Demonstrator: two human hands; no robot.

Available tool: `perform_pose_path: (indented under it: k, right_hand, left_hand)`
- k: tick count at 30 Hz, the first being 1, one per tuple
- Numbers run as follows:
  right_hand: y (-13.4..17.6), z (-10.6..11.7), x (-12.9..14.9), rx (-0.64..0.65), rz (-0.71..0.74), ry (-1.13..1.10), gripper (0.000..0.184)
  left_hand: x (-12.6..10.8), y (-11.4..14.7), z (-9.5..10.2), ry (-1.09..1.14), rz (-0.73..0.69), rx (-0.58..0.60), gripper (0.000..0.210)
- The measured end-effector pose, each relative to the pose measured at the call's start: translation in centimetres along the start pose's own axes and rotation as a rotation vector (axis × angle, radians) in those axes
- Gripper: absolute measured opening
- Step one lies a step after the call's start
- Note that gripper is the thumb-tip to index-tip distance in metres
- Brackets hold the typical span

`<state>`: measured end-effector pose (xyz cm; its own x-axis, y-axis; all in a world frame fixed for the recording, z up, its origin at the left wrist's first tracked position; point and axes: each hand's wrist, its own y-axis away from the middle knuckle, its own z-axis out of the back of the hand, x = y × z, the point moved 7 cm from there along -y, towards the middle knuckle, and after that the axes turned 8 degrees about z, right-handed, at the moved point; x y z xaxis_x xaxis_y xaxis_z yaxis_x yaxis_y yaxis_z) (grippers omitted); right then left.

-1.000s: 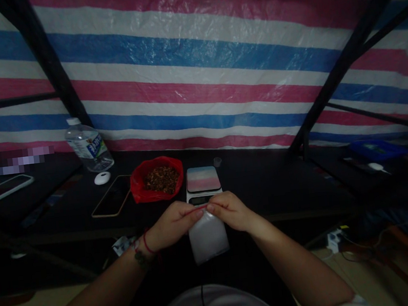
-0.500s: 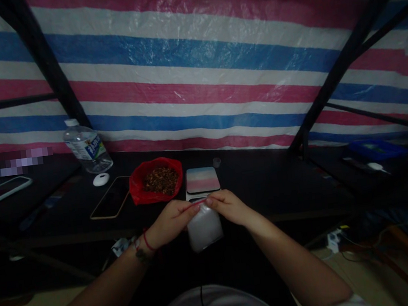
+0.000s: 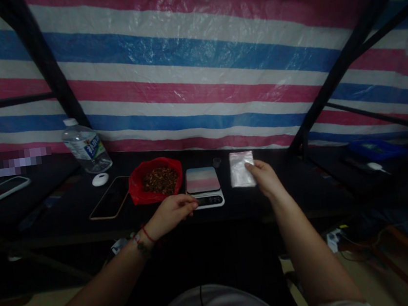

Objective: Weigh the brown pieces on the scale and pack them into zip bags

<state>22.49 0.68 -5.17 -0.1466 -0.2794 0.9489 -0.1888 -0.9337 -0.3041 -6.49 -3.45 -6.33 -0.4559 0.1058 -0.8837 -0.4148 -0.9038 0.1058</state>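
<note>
A small clear zip-lock bag [image 3: 241,169] with a reddish strip along its top lies on or just above the dark table. My right hand [image 3: 264,175] pinches its right edge, thumb on top. My left hand [image 3: 177,209] is at the front left corner of a white digital scale [image 3: 215,204], fingers drawn together with nothing visible in them. Whether the fingertips touch the scale, I cannot tell. The scale's plate reflects the striped sheet. To its left, a red plastic bag [image 3: 138,194] is open around a heap of brown, grain-like pieces [image 3: 161,178].
A clear bottle [image 3: 87,149], a white oval mouse-like object [image 3: 100,179] and a phone [image 3: 109,200] are to the left. A tiny clear cup [image 3: 217,162] stands behind the scale. Dark metal posts [image 3: 305,121] frame a striped plastic sheet [image 3: 194,65].
Both hands held the zip-lock bag in front of the scale. My right hand has carried it to the scale's right; my left hand has let go, and the scale's front is uncovered.
</note>
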Motion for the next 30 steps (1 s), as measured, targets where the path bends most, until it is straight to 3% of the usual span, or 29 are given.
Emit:
perform_pose_path:
  k: [3, 5, 7, 12, 16, 19, 23, 27, 30]
  right_hand:
    - [-1.3, 4.8, -4.1, -0.073, -0.139, 0.362, 0.036]
    - [-1.5, 6.4, -6.7, 0.015, -0.253, 0.726, 0.032]
    - [-1.6, 7.2, -8.2, 0.044, -0.290, 0.861, 0.028]
    - [-1.7, 7.6, -9.2, 0.079, -0.333, 1.051, 0.037]
    - [-1.6, 8.1, -7.6, -0.046, -0.292, 1.154, 0.047]
    - [-1.6, 6.2, -5.3, -0.085, -0.132, 1.118, 0.038]
    - [-0.6, 0.0, -3.9, 0.111, 0.039, 0.908, 0.034]
    - [1.0, -5.2, -5.4, 0.319, 0.050, 0.807, 0.034]
    - [1.7, -6.0, -6.8, 0.360, 0.010, 0.730, 0.035]
  left_hand:
    - [-0.1, -0.2, 0.4, -0.109, -0.025, -0.023, 0.035]
    - [0.1, -0.3, 1.0, -0.198, -0.031, -0.073, 0.036]
    - [0.3, -0.4, 1.9, -0.300, -0.044, -0.133, 0.038]
    - [0.6, -0.5, 4.9, -0.608, -0.074, -0.331, 0.037]
    - [1.7, -1.0, 6.3, -0.788, -0.067, -0.325, 0.032]
    - [3.3, -1.5, 7.0, -0.844, -0.013, -0.290, 0.034]
    - [5.0, -1.9, 7.1, -0.869, 0.051, -0.279, 0.032]
    - [4.9, -1.7, 6.7, -0.902, 0.036, -0.312, 0.030]
    - [4.3, -1.4, 6.7, -0.892, 0.021, -0.383, 0.032]
